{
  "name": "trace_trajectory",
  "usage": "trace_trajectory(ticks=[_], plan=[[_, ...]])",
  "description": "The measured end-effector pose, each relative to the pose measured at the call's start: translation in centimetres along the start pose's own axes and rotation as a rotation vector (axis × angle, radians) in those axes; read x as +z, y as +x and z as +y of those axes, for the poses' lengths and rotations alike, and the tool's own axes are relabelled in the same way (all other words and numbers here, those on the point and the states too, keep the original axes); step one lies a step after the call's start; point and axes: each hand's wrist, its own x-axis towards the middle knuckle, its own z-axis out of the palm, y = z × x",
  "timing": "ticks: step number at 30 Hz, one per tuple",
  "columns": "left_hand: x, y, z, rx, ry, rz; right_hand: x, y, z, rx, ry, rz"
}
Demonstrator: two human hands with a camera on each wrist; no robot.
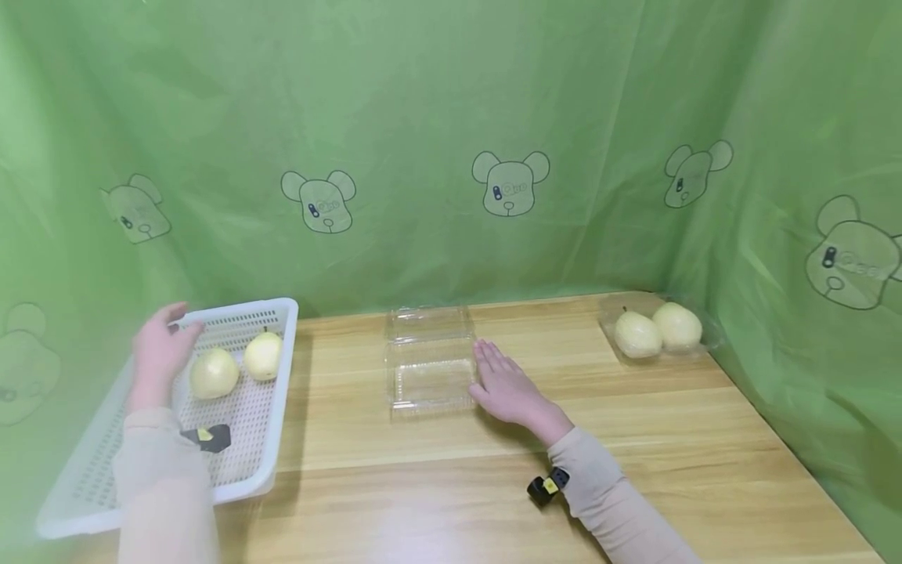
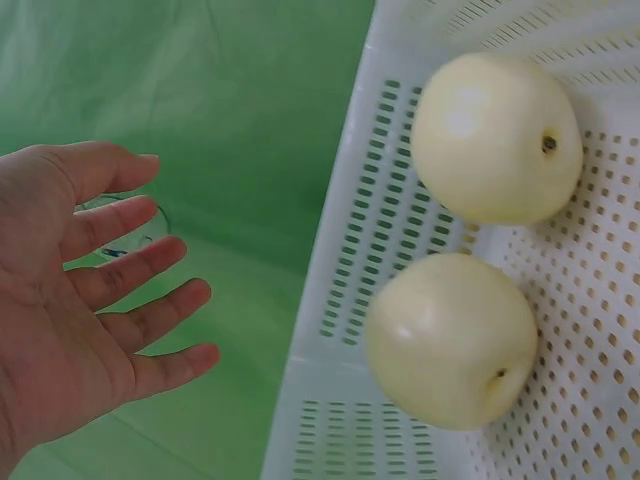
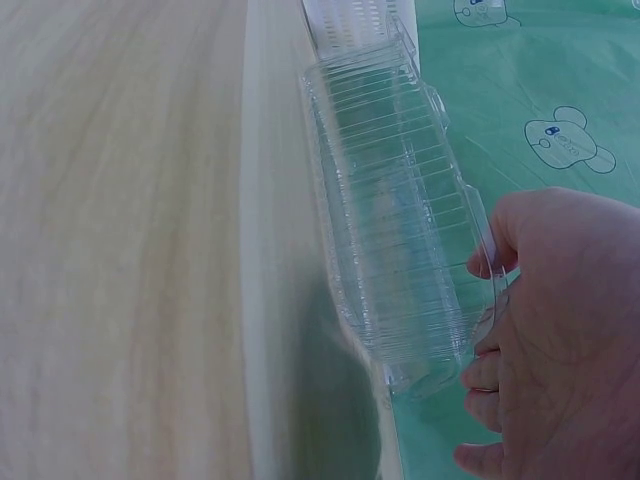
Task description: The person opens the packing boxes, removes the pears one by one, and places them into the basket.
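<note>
Over the white plastic basket (image 1: 285, 392) on the left, my left hand (image 1: 158, 352) hovers with its fingers spread and holds nothing. Two pale yellow pears lie in that basket, one pear (image 1: 214, 374) nearer the hand and another pear (image 1: 264, 356) by the right wall. In the left wrist view the fingers stay apart from both the upper pear (image 2: 497, 140) and the lower pear (image 2: 452, 340). At mid-table a clear plastic clamshell box (image 1: 433, 384) lies opened out. My right hand (image 1: 507, 388), fingers straight, rests at its right edge; in the right wrist view the thumb appears to touch the rim.
At the back right of the wooden table (image 1: 395, 501) sits another clear plastic box (image 1: 623, 348) with two pears (image 1: 676, 327) in it. A green curtain (image 1: 423, 94) with bear-head prints hangs behind and along the sides.
</note>
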Motion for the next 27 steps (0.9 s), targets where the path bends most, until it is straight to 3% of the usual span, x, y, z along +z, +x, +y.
trace_trajectory(ticks=[9,19,27], plan=[[0.1,-1.1,1.5,0.048,-0.058,0.065,0.0,0.0,-0.1,-0.002,-0.004,-0.001],[0.4,-2.4,3.7,0.052,-0.13,0.133,0.0,0.0,0.0,0.003,-0.011,-0.01],[1.8,-4.7,6.8,0.148,-0.157,0.184,0.0,0.0,-0.1,0.0,-0.018,-0.007]])
